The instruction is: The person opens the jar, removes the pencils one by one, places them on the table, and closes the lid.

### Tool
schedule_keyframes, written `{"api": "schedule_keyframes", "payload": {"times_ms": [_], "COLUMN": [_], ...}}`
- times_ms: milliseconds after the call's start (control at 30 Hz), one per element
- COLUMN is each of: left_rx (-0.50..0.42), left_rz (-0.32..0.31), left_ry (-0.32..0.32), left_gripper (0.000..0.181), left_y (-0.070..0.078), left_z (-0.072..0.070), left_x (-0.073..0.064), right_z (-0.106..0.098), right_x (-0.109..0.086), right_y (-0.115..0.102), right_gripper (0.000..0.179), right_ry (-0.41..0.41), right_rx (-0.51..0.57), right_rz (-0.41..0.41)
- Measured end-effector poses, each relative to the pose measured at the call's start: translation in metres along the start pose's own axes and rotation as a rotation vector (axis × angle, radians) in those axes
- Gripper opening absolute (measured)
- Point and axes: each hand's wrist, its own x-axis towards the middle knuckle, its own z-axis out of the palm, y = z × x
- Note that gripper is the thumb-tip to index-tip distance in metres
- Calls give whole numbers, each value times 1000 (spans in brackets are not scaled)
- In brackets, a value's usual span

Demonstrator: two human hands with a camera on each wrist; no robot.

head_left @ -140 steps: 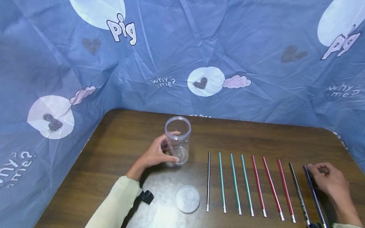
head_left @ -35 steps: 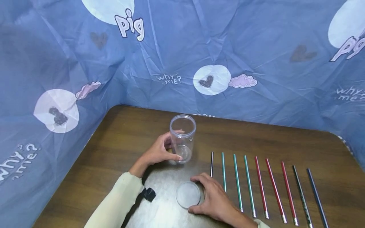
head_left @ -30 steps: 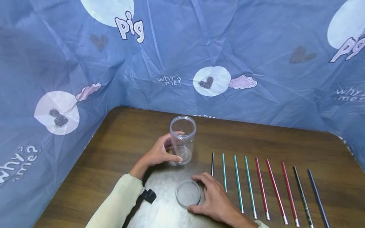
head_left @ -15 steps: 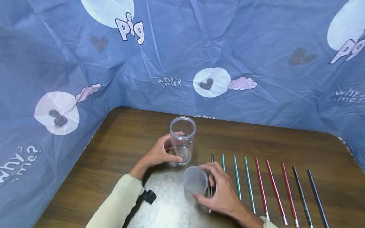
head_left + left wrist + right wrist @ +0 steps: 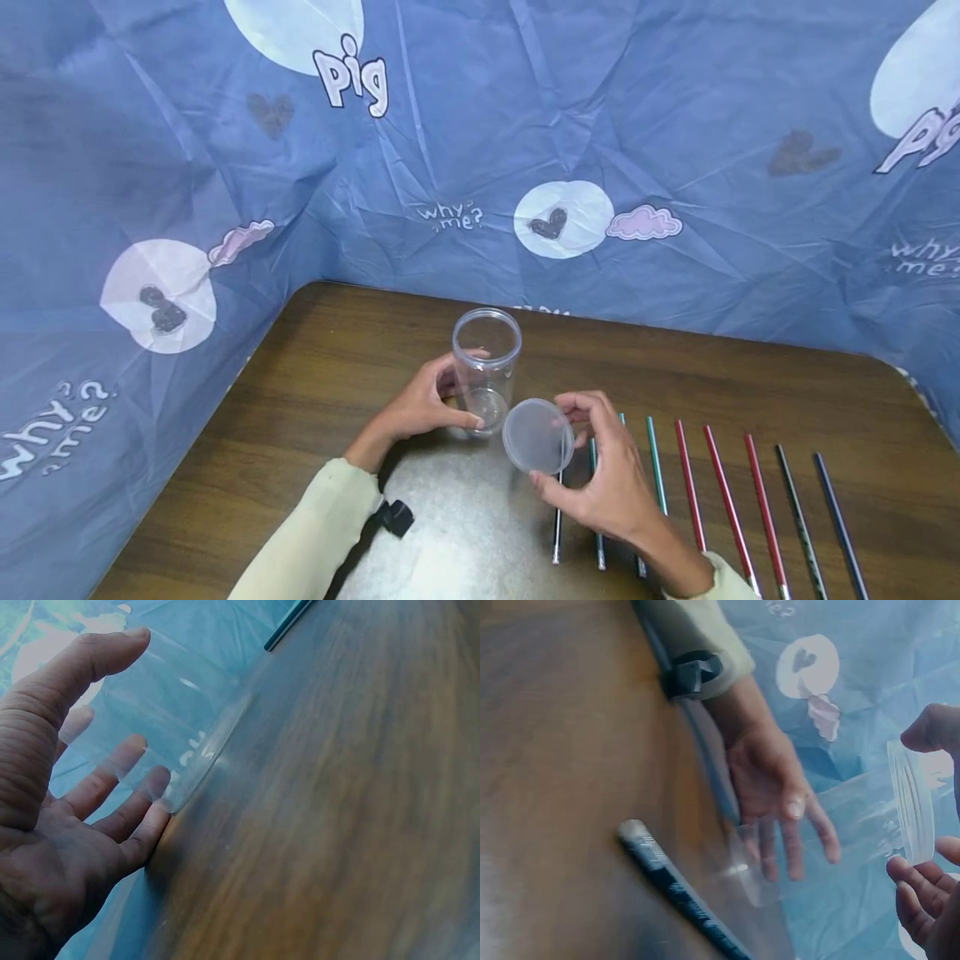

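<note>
An open clear plastic jar [image 5: 487, 367] stands upright on the table. My left hand [image 5: 420, 404] holds it round the lower part, thumb in front and fingers behind; the left wrist view shows those fingers through the jar's wall [image 5: 199, 705]. Just right of the jar, my right hand [image 5: 611, 479] grips a round translucent lid [image 5: 534, 437] by its edge, raised off the table. Seen from the right wrist, the ridged side of the lid [image 5: 911, 802] faces sideways between thumb and fingers. Nothing is visible inside the jar.
Several slim pencils lie in a row on the wooden table [image 5: 315, 358]: dark, teal, red [image 5: 727, 492], patterned dark and blue [image 5: 840, 525]. My right hand and forearm cover parts of the leftmost ones. A blue printed cloth [image 5: 450, 125] hangs behind and at the left.
My right hand has come from the blue pencil at the far right to the lid, picked it up and carried it up towards the jar. My left hand keeps holding the jar in place.
</note>
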Motion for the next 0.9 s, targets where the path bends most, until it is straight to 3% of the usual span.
{"api": "schedule_keyframes", "payload": {"times_ms": [167, 500, 700, 900], "left_rx": [-9, 24, 4, 6], "left_rz": [0, -2, -16, -18], "left_ry": [-9, -7, -12, 5], "left_gripper": [84, 85, 86, 83], "left_y": [-1, 1, 2, 0], "left_z": [0, -4, -3, -1], "left_x": [0, 1, 2, 1], "right_z": [-4, -3, 0, 12], "right_x": [11, 35, 47, 65], "right_y": [-4, -8, -13, -15], "right_gripper": [77, 72, 69, 69], "right_ry": [65, 176, 221, 198], "right_rx": [110, 366, 448, 466], "right_rz": [10, -77, -94, -63]}}
